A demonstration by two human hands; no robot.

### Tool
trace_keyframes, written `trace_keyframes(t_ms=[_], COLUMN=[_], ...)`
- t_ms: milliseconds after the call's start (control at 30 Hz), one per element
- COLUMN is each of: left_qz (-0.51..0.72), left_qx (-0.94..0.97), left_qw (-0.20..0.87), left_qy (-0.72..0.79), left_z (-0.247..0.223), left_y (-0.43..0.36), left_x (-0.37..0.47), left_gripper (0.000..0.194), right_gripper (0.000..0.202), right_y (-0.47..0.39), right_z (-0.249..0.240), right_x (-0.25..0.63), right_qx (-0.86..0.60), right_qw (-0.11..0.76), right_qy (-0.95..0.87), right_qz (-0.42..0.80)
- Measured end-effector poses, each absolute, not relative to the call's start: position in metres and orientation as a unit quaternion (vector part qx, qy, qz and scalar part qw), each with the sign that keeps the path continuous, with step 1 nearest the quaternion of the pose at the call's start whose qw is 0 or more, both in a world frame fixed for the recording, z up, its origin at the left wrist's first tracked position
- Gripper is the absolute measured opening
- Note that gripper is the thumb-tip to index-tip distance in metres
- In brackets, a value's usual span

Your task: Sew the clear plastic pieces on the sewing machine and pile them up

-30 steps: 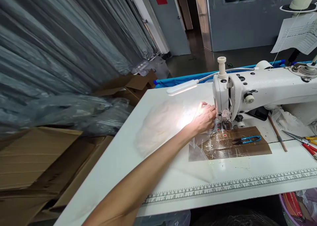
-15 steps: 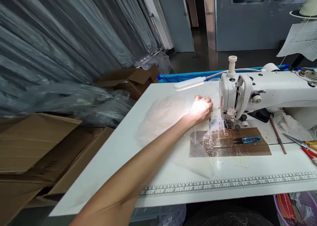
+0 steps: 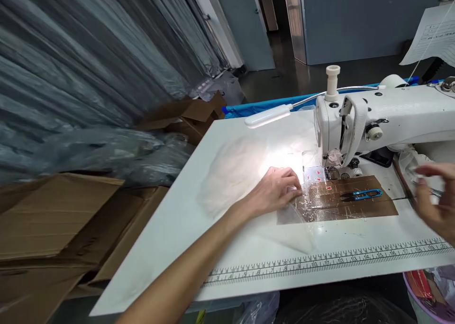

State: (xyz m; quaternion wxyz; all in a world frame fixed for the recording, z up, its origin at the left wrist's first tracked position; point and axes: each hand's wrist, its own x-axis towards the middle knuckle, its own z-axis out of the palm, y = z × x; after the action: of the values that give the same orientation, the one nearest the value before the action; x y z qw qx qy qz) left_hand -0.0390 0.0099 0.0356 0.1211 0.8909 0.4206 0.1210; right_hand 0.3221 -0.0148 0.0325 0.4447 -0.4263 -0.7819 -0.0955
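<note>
My left hand [image 3: 277, 189] rests on the sheer white fabric [image 3: 231, 172], its fingers pinched on the fabric's edge left of the needle area. The fabric lies on the white table and reaches over the brown taped sheet [image 3: 351, 196]. My right hand [image 3: 439, 201] is in view at the right edge, fingers apart and nothing in them, over the spot beside the sewing machine [image 3: 398, 115]. Thread snips with blue handles [image 3: 368, 194] lie on the brown sheet.
A lamp [image 3: 268, 116] on a bendable stem lights the table. A printed ruler [image 3: 320, 265] runs along the front edge. Cardboard boxes [image 3: 53, 215] stand at the left. A dark phone [image 3: 380, 157] lies behind the machine's needle end. A bin [image 3: 426, 295] is below right.
My left hand has moved toward me, from behind the needle area to the fabric's edge. My right hand has come into view at the right. The view has shifted slightly.
</note>
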Motion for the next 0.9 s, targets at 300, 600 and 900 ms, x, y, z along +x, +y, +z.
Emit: trace_keyframes(t_ms=[300,600,900], left_qz=[0.121,0.106,0.070], left_qx=[0.909,0.902,0.910], left_qw=[0.035,-0.018,-0.049], left_qy=[0.398,0.419,0.405], left_z=[0.026,0.014,0.013], left_y=[-0.005,-0.003,0.010], left_x=[-0.001,0.010,0.019], left_gripper=[0.025,0.033,0.036], right_gripper=[0.038,0.030,0.035], right_y=[0.009,-0.002,-0.002], right_z=[0.012,0.000,0.009], right_x=[0.224,0.229,0.224], right_qx=[-0.309,-0.320,-0.358], right_qw=[0.201,0.175,0.135], right_qy=[-0.923,-0.930,-0.924], right_qz=[0.110,0.042,0.030])
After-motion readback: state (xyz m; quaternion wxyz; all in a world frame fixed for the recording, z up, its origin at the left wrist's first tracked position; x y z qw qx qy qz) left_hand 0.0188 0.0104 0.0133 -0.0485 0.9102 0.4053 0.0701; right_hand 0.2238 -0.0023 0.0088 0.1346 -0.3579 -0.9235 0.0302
